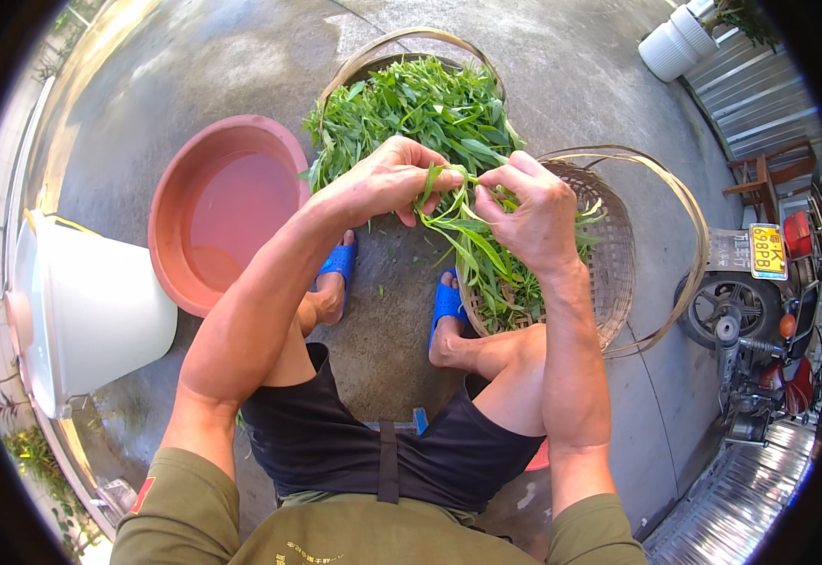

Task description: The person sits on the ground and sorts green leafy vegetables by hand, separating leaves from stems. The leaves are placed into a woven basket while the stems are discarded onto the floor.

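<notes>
Both hands meet above the gap between two baskets, pinching green leafy stems [472,231] whose long narrow leaves hang down below the fingers. My left hand [397,179] is closed on one part of the stems, thumb against fingers. Close beside it, my right hand [535,207] pinches the stems with thumb and forefinger. Beyond my hands, a round basket [411,36] with a hoop handle is heaped with leafy greens [420,108]. Under my right forearm, a woven bamboo basket [613,254] holds a smaller pile of greens, partly hidden by that arm.
To the left a reddish plastic basin [180,221] holds water, and a white bucket [100,311] is nearby. My feet in blue slippers [447,303] are on the concrete floor [378,353]. At right are a parked motorcycle [759,311], a wooden chair [764,179] and a white pot [676,45].
</notes>
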`<state>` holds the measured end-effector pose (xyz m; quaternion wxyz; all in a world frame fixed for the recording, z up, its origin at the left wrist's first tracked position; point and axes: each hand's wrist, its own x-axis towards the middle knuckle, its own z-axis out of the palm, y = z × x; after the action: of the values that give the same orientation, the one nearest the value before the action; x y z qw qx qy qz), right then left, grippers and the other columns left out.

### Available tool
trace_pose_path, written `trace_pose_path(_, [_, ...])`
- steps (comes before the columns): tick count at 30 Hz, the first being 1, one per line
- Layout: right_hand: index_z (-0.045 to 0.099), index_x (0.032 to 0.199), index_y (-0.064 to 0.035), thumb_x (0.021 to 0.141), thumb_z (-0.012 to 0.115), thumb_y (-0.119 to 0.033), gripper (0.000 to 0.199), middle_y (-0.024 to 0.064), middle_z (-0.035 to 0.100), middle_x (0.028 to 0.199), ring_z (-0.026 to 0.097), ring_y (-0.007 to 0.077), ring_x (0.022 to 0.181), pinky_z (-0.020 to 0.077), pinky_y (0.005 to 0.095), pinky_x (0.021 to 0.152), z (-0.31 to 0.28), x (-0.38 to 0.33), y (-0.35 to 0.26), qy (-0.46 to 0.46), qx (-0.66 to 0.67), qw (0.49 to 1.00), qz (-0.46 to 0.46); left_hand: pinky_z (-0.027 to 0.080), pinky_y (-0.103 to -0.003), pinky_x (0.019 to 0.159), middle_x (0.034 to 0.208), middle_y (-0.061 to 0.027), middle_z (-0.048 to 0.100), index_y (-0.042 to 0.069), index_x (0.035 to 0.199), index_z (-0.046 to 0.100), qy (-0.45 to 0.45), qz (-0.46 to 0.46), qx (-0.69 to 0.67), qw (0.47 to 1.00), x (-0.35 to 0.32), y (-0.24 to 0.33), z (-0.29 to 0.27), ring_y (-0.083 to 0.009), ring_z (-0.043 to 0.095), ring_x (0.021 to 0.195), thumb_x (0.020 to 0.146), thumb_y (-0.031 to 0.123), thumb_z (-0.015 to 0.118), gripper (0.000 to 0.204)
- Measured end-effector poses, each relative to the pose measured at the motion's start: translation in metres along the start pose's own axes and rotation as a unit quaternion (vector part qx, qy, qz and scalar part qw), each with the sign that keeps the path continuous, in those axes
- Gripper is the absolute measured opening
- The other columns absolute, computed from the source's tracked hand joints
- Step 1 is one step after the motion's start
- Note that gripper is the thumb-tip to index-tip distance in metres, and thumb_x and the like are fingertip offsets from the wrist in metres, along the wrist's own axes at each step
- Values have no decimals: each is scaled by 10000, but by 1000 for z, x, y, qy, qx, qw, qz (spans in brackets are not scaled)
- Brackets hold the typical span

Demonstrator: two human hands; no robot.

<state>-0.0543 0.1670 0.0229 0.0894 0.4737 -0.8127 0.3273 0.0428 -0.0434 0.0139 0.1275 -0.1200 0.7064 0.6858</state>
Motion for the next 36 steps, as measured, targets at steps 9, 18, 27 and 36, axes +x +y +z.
trace_pose_path(9, [740,821,-40,900,755,-96,98,-51,628,752,557,60,648,435,252,594,-12,4,23,99,228,940,235,515,-236,541,693,44,601,55,1088,791,-1,9,-12,1000,-3,2,-2,-53,580,617,1004,405,701,371])
trace_pose_path(18, [691,1040,-52,1056,615,-181,150,-22,611,794,529,61,717,411,210,687,-36,-1,36,59,511,807,291,547,-242,596,796,20,627,94,1079,725,44,17,-175,983,-1,-9,-22,-46,497,553,1064,272,645,196])
trace_pose_path(27, [778,952,-17,873,843,-102,133,-12,682,733,563,81,658,469,281,614,-16,-2,0,-57,258,958,113,531,-226,554,771,20,649,103,1064,730,45,14,-161,986,4,-3,-11,-43,551,588,1043,338,694,239])
trace_pose_path(36, [758,931,-38,807,817,-187,203,162,705,754,680,300,648,521,383,632,-1,-4,12,-93,129,983,95,510,-216,543,769,13,673,86,1144,724,25,-10,-117,993,7,-2,4,-44,564,568,1046,348,671,284])
